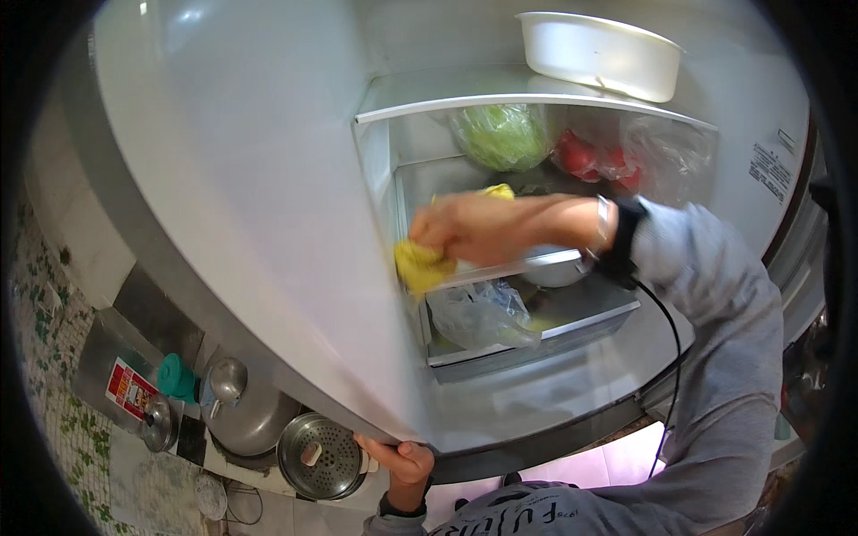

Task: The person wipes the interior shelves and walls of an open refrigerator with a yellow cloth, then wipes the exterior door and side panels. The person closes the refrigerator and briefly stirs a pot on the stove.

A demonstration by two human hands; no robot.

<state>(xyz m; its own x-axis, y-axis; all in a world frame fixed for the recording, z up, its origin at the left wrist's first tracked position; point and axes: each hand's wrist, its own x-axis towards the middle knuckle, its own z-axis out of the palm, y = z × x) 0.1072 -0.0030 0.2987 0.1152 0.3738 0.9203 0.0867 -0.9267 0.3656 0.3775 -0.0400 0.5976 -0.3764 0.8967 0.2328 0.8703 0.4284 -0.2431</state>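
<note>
My right hand (462,224) is inside a refrigerator, bunched around a yellow cloth (422,266). The cloth is pressed at the side of the shelf area, close to the inner left wall (301,201); the hand is blurred. Below, my left hand (405,462) grips the front edge of the refrigerator's side, with the thumb on top. Under my right forearm, a drawer (536,338) holds a clear plastic bag (479,318) and part of a white bowl (555,273). Behind the forearm lie a bagged green cabbage-like vegetable (503,137) and red produce (580,157) in plastic.
A white plastic basin (600,57) stands on the glass shelf (449,84) above. A black cable (672,335) hangs from my right wrist. Outside at the left are a steamer pot (325,462), a large metal wok or lid (251,415), a ladle (228,380) and a teal container (177,377).
</note>
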